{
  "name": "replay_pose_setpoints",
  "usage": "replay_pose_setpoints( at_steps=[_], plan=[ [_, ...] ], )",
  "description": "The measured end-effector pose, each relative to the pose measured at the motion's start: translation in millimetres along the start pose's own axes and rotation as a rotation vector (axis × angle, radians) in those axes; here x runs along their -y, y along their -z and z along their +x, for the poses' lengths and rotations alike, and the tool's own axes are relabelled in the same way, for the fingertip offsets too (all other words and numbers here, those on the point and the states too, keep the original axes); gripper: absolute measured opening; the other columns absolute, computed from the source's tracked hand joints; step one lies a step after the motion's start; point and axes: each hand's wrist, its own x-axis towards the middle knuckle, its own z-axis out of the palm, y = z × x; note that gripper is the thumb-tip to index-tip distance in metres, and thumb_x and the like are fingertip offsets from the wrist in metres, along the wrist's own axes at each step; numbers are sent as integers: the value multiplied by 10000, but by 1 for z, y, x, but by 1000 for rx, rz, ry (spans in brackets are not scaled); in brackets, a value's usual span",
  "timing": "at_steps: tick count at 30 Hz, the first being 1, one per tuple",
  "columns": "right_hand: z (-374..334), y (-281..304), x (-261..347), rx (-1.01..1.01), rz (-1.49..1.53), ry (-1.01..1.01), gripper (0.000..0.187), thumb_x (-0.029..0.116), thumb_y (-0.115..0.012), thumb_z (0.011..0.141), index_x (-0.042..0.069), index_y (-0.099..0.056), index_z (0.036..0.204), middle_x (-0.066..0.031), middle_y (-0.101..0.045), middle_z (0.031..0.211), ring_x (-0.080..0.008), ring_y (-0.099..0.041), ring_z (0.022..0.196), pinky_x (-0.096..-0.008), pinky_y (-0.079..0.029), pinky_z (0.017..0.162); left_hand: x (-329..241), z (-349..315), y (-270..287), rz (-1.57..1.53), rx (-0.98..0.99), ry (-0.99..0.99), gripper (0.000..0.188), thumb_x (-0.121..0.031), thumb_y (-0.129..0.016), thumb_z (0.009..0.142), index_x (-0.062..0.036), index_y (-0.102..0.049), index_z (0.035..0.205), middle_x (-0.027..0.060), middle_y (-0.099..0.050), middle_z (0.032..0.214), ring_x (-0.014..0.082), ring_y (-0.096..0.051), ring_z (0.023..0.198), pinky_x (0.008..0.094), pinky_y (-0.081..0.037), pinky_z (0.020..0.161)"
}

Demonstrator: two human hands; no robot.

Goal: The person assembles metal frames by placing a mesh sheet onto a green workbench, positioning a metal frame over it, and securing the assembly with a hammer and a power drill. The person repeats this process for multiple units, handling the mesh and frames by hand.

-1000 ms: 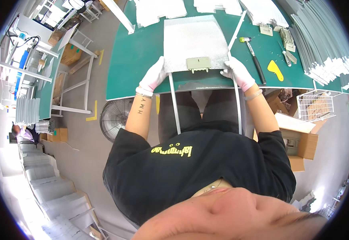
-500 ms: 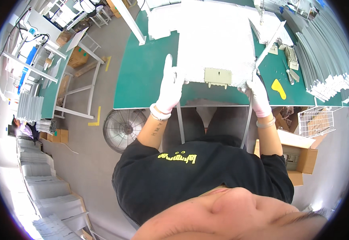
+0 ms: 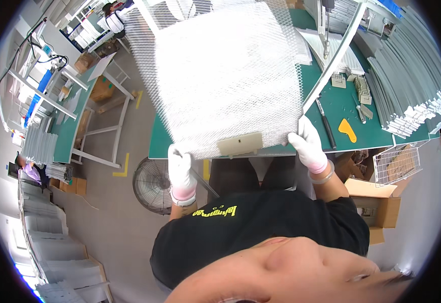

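Observation:
A wide white mesh panel point(image 3: 215, 101) is tilted up over the green-topped table, its near edge towards me. A beige rectangular plate point(image 3: 240, 145) with a small slot sits at that near edge, right of its middle. My left hand point(image 3: 181, 174), in a white glove, is closed on the panel's near left corner. My right hand point(image 3: 308, 145), gloved too, grips the near right corner, its thumb on the edge. The fingers under the panel are hidden.
On the green table point(image 3: 311, 83), right of the panel, lie a black-handled hammer point(image 3: 326, 123), a yellow scraper point(image 3: 347, 130) and a putty knife point(image 3: 363, 112). Stacked grey panels point(image 3: 407, 70) stand far right. A white post point(image 3: 334, 63) rises beside the panel. A floor fan point(image 3: 152, 184) stands at left.
The panel has come up off the table and shifted left, tilting. My left hand, earlier stretched along its side, now grips the corner. The hammer has come into view.

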Motion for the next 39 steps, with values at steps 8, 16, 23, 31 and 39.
replay_pose_setpoints(
  at_steps=[8, 16, 23, 31, 39],
  plan=[
    [53, -8, 44, 5, -57, 261, 408, -36, -518, 922, -51, -458, 1325, -23, -589, 1058, -68, -528, 885, -220, -452, 792, -28, 66, -35, 299, -97, -214, 240, -200, -565, 1022, -6, -519, 1155, 20, -546, 934, 101, -538, 820, 250, -472, 744],
    [98, 70, 27, -437, -573, 474, 330, 129, -704, 941, 95, -451, 732, 52, -375, 646, -54, -332, 604, -257, -328, 536, 0, 157, -78, 212, 141, -207, 157, -18, -498, 972, -21, -482, 1128, -12, -482, 872, 30, -400, 703, 193, -392, 640],
    [91, 88, 19, -543, -714, 577, 371, 39, -703, 906, 85, -423, 667, 18, -397, 658, -85, -366, 618, -264, -358, 567, 33, 169, -73, 237, 332, -189, 225, -73, -515, 990, -45, -452, 1203, 43, -529, 997, 110, -487, 836, 275, -453, 753],
    [92, 98, 6, -471, -595, 561, 348, -9, -652, 919, 82, -428, 669, 11, -444, 684, -73, -395, 622, -253, -381, 577, 43, 158, -74, 142, 221, -34, 335, -51, -531, 952, -44, -450, 1277, 10, -518, 1041, 76, -471, 812, 235, -419, 700],
    [90, 83, 6, -475, -551, 568, 260, -22, -623, 927, 62, -469, 736, 13, -486, 715, -53, -430, 657, -229, -392, 584, 42, 154, -79, 484, 198, -325, 348, -6, -552, 951, 34, -486, 1291, -51, -488, 799, 30, -418, 661, 195, -376, 601]
  ],
)
